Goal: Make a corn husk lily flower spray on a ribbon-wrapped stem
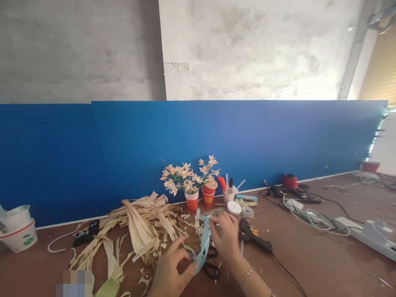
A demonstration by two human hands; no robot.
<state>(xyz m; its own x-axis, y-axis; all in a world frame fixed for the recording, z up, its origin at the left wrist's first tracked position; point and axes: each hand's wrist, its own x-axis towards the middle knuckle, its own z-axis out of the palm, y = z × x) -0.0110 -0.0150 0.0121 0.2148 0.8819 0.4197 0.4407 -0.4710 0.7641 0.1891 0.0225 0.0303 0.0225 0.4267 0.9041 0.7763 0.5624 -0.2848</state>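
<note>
A light blue strip, thin and curled, stretches between my two hands. My left hand is closed on its lower end, with thumb and fingertips near the strip. At its upper part, my right hand pinches it between thumb and forefinger; a bracelet is on that wrist. Black-handled scissors lie on the table beneath the strip, their blades hidden. A black glue gun rests just right of my right hand. Dried pale husks are heaped to the left, with small scraps around them.
Red paper cups with pale flowers stand by the blue partition. Near them are a pen cup and a white roll. Cables and a power strip lie right; a white bucket stands left.
</note>
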